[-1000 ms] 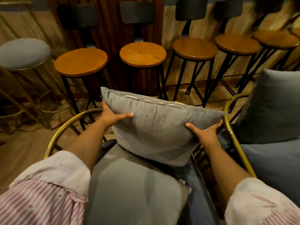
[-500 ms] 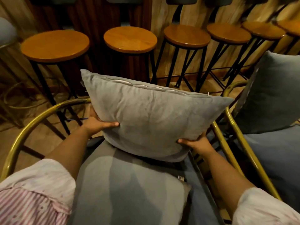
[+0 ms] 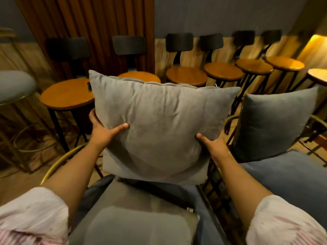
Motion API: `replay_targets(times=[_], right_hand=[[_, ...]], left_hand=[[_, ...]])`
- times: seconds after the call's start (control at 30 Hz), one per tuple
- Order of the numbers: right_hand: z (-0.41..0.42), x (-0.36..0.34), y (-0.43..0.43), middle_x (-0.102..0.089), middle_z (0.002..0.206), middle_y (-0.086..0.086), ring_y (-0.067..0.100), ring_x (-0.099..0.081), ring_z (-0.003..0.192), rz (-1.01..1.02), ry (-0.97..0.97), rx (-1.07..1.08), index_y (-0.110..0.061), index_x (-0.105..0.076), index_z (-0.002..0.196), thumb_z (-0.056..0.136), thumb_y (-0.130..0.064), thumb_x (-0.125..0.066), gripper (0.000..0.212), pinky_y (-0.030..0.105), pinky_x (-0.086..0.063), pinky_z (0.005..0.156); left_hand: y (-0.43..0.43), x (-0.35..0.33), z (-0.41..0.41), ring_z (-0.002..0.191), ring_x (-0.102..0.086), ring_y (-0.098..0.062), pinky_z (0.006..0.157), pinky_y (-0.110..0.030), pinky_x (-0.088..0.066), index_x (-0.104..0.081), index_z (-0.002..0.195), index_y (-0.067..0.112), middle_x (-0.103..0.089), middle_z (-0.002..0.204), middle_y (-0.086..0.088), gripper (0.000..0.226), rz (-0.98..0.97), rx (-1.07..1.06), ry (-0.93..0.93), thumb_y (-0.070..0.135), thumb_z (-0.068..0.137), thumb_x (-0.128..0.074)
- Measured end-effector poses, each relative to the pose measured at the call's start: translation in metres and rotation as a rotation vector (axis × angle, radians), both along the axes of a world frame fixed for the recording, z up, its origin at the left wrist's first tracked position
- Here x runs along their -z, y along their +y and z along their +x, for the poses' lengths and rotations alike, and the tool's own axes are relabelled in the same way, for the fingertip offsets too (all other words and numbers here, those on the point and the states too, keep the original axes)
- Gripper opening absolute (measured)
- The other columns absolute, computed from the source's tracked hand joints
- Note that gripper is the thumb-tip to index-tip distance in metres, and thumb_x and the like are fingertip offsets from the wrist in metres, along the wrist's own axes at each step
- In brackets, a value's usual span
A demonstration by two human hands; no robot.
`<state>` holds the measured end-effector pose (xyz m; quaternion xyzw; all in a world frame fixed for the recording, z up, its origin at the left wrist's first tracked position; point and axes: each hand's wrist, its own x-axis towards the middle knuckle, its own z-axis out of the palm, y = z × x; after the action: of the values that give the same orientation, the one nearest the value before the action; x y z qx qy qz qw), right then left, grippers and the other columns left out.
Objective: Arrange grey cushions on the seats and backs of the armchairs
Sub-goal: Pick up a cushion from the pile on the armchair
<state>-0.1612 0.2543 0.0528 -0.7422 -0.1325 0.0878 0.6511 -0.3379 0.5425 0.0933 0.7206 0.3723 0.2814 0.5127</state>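
The grey cushion (image 3: 159,128) has been raised upright against the armchair (image 3: 58,161) back. Three cushions show, apparently on two armchairs. Left hand (image 3: 102,131) and right hand (image 3: 212,144) clamp its lower sides.

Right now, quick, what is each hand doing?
Left hand: closed on the cushion, gripping its left edge.
Right hand: closed on the same cushion, gripping its lower right edge.
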Motion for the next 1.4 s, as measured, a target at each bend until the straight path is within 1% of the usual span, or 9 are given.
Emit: replay_targets(times=[0.07,0.2,0.27,0.33,0.4,0.6,0.93,1.13,1.4], right_hand=[[-0.005,-0.023,-0.012,-0.041,0.148,0.002,0.021,-0.043,0.133,0.019,-0.018,0.025,-0.026,-0.021,0.147,0.042,-0.066,-0.082,0.128,0.045,-0.035,0.112],[-0.019,-0.062,-0.045,-0.022,0.158,-0.001,0.023,-0.030,0.141,-0.015,-0.080,0.069,-0.035,0.001,0.151,0.062,-0.056,-0.077,0.120,0.045,-0.026,0.116],[-0.021,-0.073,-0.066,-0.017,0.159,-0.002,0.024,-0.025,0.143,-0.022,-0.099,0.083,-0.038,0.005,0.150,0.060,-0.062,-0.073,0.121,0.044,-0.023,0.117],[-0.021,-0.080,-0.093,-0.017,0.160,-0.001,0.024,-0.025,0.143,-0.011,-0.099,0.091,-0.037,0.008,0.150,0.072,-0.052,-0.072,0.112,0.039,-0.021,0.116],[-0.016,-0.088,-0.122,-0.021,0.158,0.000,0.026,-0.028,0.142,-0.014,-0.098,0.106,-0.039,0.008,0.150,0.079,-0.044,-0.068,0.103,0.039,-0.023,0.114],[0.010,-0.103,-0.240,-0.022,0.158,0.001,0.027,-0.026,0.143,-0.064,-0.086,0.186,-0.040,0.005,0.150,0.080,-0.051,-0.064,0.098,0.044,-0.022,0.115],[0.080,-0.107,-0.451,-0.029,0.156,0.002,0.029,-0.033,0.139,-0.133,-0.019,0.267,-0.040,-0.004,0.150,0.080,-0.053,-0.064,0.093,0.043,-0.029,0.110],[0.119,-0.096,-0.502,-0.030,0.155,-0.001,0.028,-0.034,0.139,-0.173,0.023,0.252,-0.044,-0.008,0.149,0.070,-0.063,-0.065,0.099,0.046,-0.031,0.110],[0.185,-0.070,-0.550,-0.032,0.154,-0.001,0.028,-0.036,0.137,-0.209,0.101,0.253,-0.040,-0.011,0.150,0.077,-0.055,-0.065,0.092,0.042,-0.032,0.108]], left_hand=[[-0.014,-0.024,-0.003,0.144,-0.024,-0.032,0.116,-0.050,-0.023,0.006,0.149,0.031,-0.017,0.159,-0.007,0.121,0.042,0.014,-0.015,0.038,0.065,-0.081],[-0.052,-0.060,-0.010,0.142,-0.027,-0.035,0.114,-0.055,-0.025,0.004,0.146,0.041,-0.020,0.157,-0.005,0.113,0.083,0.059,-0.032,0.049,0.067,-0.076],[-0.072,-0.070,-0.009,0.141,-0.027,-0.037,0.113,-0.057,-0.025,0.004,0.145,0.045,-0.020,0.157,-0.006,0.110,0.095,0.086,-0.020,0.052,0.068,-0.075],[-0.097,-0.078,-0.004,0.141,-0.028,-0.039,0.113,-0.058,-0.025,0.005,0.145,0.046,-0.020,0.158,-0.007,0.110,0.106,0.119,0.003,0.055,0.068,-0.073],[-0.125,-0.084,0.004,0.140,-0.029,-0.040,0.112,-0.057,-0.025,0.006,0.145,0.046,-0.021,0.157,-0.008,0.109,0.118,0.132,0.013,0.056,0.069,-0.071],[-0.230,-0.093,0.050,0.137,-0.032,-0.043,0.111,-0.058,-0.030,0.009,0.143,0.050,-0.023,0.156,-0.010,0.112,0.162,0.249,0.075,0.075,0.060,-0.062],[-0.433,-0.066,0.140,0.140,-0.028,-0.043,0.111,-0.056,-0.027,0.009,0.145,0.047,-0.018,0.158,-0.013,0.106,0.025,0.381,0.141,0.071,0.068,-0.060],[-0.484,-0.048,0.182,0.141,-0.028,-0.040,0.113,-0.054,-0.027,0.010,0.146,0.044,-0.017,0.159,-0.010,0.107,-0.023,0.404,0.186,0.072,0.068,-0.058],[-0.530,-0.018,0.250,0.140,-0.029,-0.041,0.111,-0.054,-0.027,0.010,0.147,0.044,-0.018,0.158,-0.013,0.100,-0.058,0.416,0.274,0.066,0.076,-0.057]])
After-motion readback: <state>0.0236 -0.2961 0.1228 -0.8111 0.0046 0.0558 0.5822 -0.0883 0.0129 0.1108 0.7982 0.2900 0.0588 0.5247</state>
